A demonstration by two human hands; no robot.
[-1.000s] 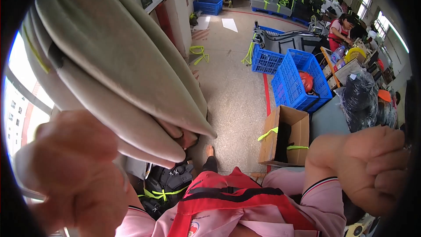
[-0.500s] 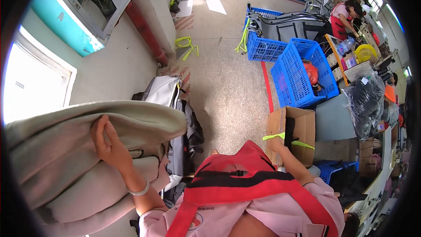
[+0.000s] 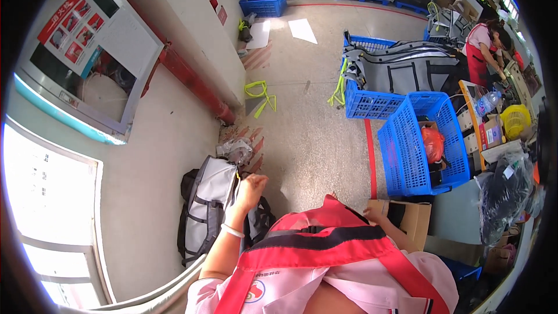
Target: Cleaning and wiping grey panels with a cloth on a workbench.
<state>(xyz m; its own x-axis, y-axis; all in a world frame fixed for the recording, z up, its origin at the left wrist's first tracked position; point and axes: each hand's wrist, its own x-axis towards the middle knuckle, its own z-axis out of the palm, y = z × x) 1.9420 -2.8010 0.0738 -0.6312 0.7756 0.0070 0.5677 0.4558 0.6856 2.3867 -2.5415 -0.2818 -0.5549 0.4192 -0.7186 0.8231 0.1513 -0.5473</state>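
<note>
My left hand [image 3: 251,191], a pale bracelet on its wrist, is raised above a grey and black bag [image 3: 210,189] by the left wall. Its fingers are curled in, and nothing shows between them. Low on the right, my right hand [image 3: 376,215] is beside an open cardboard box [image 3: 415,221] with something dark in it. The fingers of this hand look closed, partly hidden near my red apron [image 3: 325,241]; what they hold, if anything, I cannot make out. A strip of pale cloth [image 3: 168,293] shows at the lower left edge.
Blue crates [image 3: 407,157] line the right side, one bearing grey bags [image 3: 401,70]. Lime straps [image 3: 260,96] lie on the floor beside a red pipe [image 3: 197,84]. A co-worker [image 3: 482,52] bends over a table at the far right. Clear plastic [image 3: 235,150] lies behind the bag.
My left hand has let go of the large pale cloth and moved right, its fingers now curled. The cloth has mostly left view. The lime strap at my right hand no longer shows. The view has shifted.
</note>
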